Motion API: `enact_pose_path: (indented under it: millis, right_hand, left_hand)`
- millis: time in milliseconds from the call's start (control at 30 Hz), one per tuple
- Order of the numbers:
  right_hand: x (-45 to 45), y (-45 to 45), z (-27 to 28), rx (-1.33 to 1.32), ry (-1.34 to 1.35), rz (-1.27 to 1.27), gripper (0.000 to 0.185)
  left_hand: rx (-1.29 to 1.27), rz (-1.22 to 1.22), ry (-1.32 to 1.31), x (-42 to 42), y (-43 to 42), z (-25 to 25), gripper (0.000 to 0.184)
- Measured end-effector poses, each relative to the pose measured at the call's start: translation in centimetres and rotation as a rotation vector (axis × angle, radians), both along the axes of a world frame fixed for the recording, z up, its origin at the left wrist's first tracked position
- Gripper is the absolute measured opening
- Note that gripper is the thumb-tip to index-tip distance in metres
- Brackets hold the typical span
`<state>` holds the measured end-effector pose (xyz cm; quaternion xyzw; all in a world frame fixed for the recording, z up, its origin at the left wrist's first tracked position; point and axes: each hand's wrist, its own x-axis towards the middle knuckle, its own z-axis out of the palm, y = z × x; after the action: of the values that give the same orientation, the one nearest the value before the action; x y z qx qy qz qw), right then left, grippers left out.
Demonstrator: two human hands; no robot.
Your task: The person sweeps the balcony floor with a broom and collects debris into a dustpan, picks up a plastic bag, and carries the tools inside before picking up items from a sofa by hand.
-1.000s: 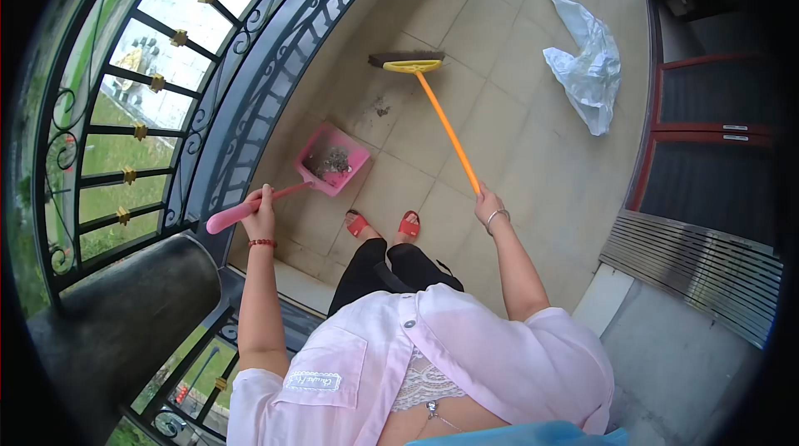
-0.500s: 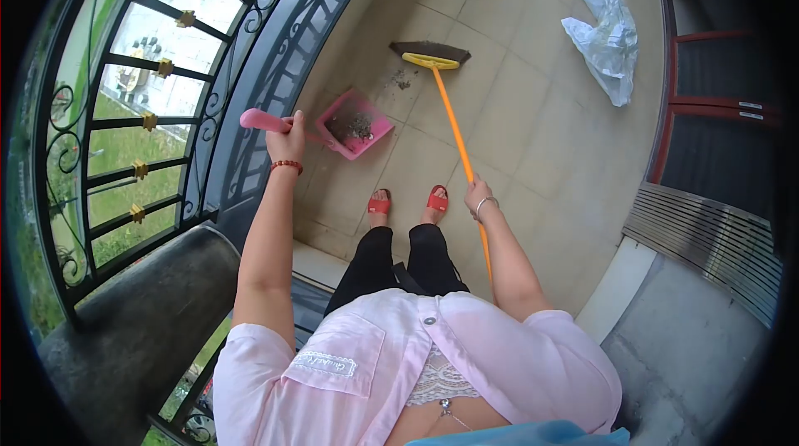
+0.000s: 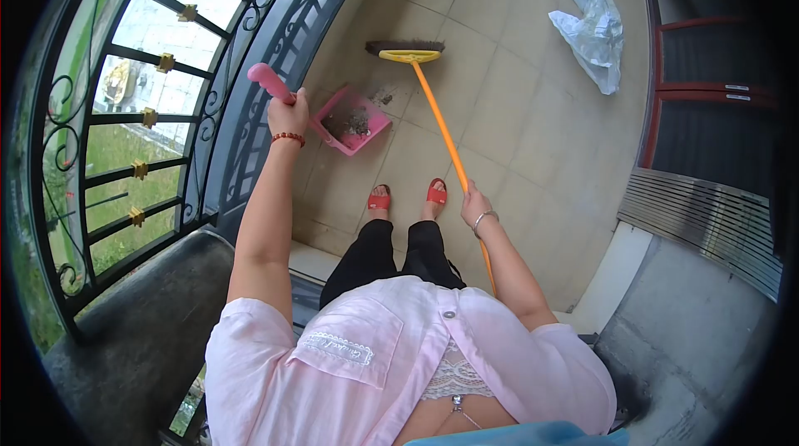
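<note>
My left hand (image 3: pixel 288 116) is closed round the pink handle of a dustpan (image 3: pixel 384 123), whose pan lies on the tiled floor with grey debris (image 3: pixel 356 120) inside. In my right hand (image 3: pixel 477 206) is the orange stick of a broom (image 3: pixel 437 113). The broom's yellow head and dark bristles are on the floor, beyond the dustpan and to its right. A small pile of loose dirt (image 3: pixel 383 97) lies between the bristles and the pan's far edge.
A crumpled whitish plastic bag (image 3: pixel 593 26) lies on the floor at upper right. Black metal railing (image 3: pixel 150 117) runs along the left. A dark door with red frame (image 3: pixel 707 96) and a ribbed metal strip (image 3: pixel 699 217) are at right. Red slippers (image 3: pixel 437 190) are on my feet.
The broom head has shifted left, and its bristles now lie more level. The left hand and the pink handle have tilted slightly, with the handle's end higher. The view has shifted a little.
</note>
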<state>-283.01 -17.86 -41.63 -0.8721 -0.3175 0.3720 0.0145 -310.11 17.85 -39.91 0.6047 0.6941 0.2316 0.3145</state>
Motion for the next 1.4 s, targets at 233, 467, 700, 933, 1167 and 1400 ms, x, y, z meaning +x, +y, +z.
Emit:
enact_pose_path:
  millis: [233,467,700,933,1167,1400]
  right_hand:
    - [1.8,3.6,-3.2,-0.049,0.091,-0.181,0.031]
    - [-8.7,-3.2,1.9,-0.059,0.565,-0.378,0.044]
    - [-6.7,-10.7,7.7,0.079,0.465,0.015,0.048]
    - [1.5,1.6,8.7,-0.132,0.136,0.241,0.046]
    - [8.6,3.2,-5.8,-0.057,0.075,0.406,0.041]
    - [13.6,-15.2,2.8,0.005,0.275,0.601,0.044]
  left_hand:
    - [-0.057,-0.102,0.049,-1.0,0.6,0.0,0.033]
    - [-0.066,-0.1,0.191,2.2,1.6,0.6,0.032]
    - [-0.064,-0.046,0.178,1.0,2.1,-0.2,0.033]
    - [-0.029,0.025,0.108,-3.6,-1.9,-0.8,0.03]
    - [0.01,0.197,-0.054,-2.5,-12.1,0.5,0.028]
    - [-0.017,0.479,0.057,0.9,-17.3,-1.5,0.027]
